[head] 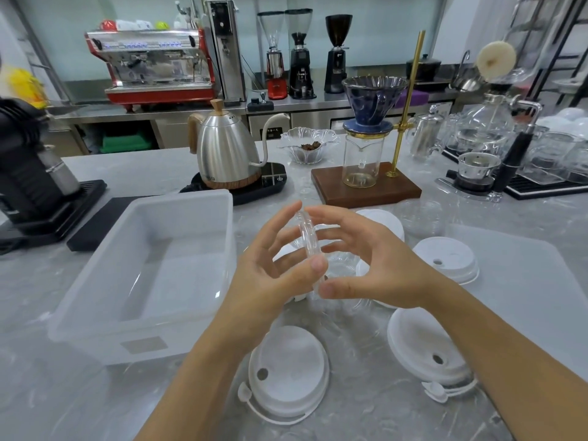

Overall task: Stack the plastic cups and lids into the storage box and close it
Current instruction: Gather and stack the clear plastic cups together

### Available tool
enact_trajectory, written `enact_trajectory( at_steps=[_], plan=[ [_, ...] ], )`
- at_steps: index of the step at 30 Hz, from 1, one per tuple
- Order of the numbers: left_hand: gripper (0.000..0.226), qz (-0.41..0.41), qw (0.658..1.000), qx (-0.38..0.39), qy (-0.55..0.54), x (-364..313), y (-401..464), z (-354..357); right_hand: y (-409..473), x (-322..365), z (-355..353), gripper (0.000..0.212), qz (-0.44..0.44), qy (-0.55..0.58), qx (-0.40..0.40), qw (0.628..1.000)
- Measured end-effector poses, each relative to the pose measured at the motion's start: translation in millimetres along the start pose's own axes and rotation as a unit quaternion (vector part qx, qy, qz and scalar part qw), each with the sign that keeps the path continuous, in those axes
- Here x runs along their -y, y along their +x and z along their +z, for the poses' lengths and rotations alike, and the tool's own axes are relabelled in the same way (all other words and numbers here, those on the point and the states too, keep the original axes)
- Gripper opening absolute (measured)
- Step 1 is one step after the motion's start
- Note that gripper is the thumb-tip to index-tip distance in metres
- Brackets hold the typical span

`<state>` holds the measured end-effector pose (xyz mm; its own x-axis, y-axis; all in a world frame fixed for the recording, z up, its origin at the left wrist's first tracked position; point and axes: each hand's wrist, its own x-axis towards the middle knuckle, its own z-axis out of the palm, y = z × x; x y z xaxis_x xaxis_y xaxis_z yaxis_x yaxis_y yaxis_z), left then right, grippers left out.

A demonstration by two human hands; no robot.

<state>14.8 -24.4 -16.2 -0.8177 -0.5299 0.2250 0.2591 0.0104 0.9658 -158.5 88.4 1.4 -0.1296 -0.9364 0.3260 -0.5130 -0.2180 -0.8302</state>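
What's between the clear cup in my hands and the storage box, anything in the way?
Nothing visible. Both hands hold the clear cup just right of the storage box, which is open on top and looks empty.

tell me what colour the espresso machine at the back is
Red with silver metal, the espresso machine, seen in the head view.

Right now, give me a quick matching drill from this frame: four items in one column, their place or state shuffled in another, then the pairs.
Items:
1. storage box
2. clear cup
3. kettle
4. glass bowl

Place or state:
A. held between both hands
B. on a black base behind the box
C. open and empty, left of the hands
D. holds something brown, at the far side of the counter

Pairs: 1-C, 2-A, 3-B, 4-D

The left hand and right hand both pinch the cup's rim.
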Motion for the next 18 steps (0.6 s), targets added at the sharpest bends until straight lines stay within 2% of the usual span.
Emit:
enact_trajectory(
  at_steps=[9, 12, 14, 18],
  plan=[
    [0.086, 0.006, 1.000, -0.020, -0.018, 1.5, 1.4, -1.9, 0.9, -1.2, 0.5, 0.094, -0.017, -0.019, 0.015, 1.000],
    [0.084, 0.017, 0.997, -0.060, -0.036, -0.1, 2.6, -1.9, 2.2, -3.4, -7.4, 0.089, 0.009, -0.023, -0.016, 1.000],
    [0.085, 0.029, 0.995, -0.083, -0.048, -0.5, 3.5, -2.3, 1.0, -7.3, -16.5, 0.087, 0.042, -0.085, -0.021, 0.995],
    [0.092, 0.027, 0.990, -0.121, -0.068, -2.0, 4.9, -1.4, -4.8, -14.0, -20.4, 0.104, 0.135, -0.245, 0.113, 0.953]
  ],
)
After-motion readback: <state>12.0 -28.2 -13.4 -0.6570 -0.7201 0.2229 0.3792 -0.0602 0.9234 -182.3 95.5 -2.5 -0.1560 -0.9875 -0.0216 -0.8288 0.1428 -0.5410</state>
